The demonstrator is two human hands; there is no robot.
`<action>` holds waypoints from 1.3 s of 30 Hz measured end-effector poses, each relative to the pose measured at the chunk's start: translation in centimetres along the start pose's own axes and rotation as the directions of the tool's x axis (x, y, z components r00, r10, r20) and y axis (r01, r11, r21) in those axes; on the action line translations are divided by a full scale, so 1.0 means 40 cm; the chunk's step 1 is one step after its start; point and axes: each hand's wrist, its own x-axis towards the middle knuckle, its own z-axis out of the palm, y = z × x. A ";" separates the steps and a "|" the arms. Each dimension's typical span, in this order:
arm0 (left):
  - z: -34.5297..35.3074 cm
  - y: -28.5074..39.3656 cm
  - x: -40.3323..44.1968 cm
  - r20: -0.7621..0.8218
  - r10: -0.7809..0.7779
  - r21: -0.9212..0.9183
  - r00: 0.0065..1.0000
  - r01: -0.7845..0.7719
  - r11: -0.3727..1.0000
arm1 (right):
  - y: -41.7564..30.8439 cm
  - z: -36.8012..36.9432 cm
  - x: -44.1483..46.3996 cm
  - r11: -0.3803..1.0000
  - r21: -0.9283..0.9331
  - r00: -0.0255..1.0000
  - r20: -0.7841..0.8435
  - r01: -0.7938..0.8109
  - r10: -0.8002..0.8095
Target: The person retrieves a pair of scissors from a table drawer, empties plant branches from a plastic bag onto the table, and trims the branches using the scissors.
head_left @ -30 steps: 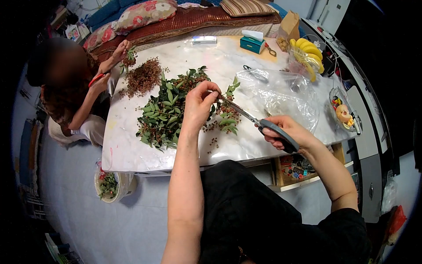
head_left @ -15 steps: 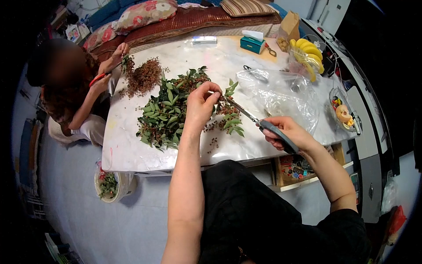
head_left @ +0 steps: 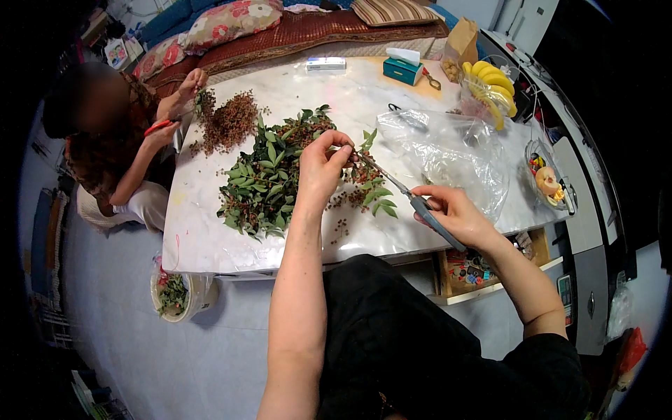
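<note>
My left hand (head_left: 323, 168) is closed, pinching a leafy sprig (head_left: 378, 196) with small reddish-brown berries by its upper end. The sprig hangs over the table to the right of that hand. In my right hand (head_left: 458, 215) are grey-handled scissors (head_left: 427, 210), fingers wrapped round the handles. Their blades point up and left, with the tips among the stems beside my left fingertips; whether they touch a stem I cannot tell. Left of my left hand lies a heap of leafy branches (head_left: 262, 182) with berries. A small berry cluster (head_left: 341, 228) rests below the sprig.
Across the table's left corner, a person (head_left: 115, 154) holds red-handled scissors (head_left: 158, 127) near a berry pile (head_left: 234, 120). A clear plastic bag (head_left: 455, 150), bananas (head_left: 493, 87) and a tissue box (head_left: 402, 71) lie on the table (head_left: 210, 238). A bucket (head_left: 199, 297) stands below; a drawer (head_left: 483, 290) is open.
The scissors have turned in my right hand, and their handles look closer together. Leaves at the sprig's lower end have shifted a little right and down. My left hand has barely moved.
</note>
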 end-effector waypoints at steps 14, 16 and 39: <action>-0.002 0.007 0.000 0.008 -0.022 0.046 1.000 0.021 0.999 | 0.039 0.006 0.015 0.992 -0.109 0.997 -0.044 0.063 -0.068; 0.000 0.004 0.000 0.013 -0.022 0.023 1.000 0.021 1.000 | 0.042 0.008 0.015 0.994 -0.090 0.996 -0.063 0.062 -0.067; -0.019 0.007 -0.004 -0.033 0.089 -0.021 0.995 -0.090 0.996 | -0.023 0.001 -0.015 0.763 0.543 0.928 0.309 -0.352 0.208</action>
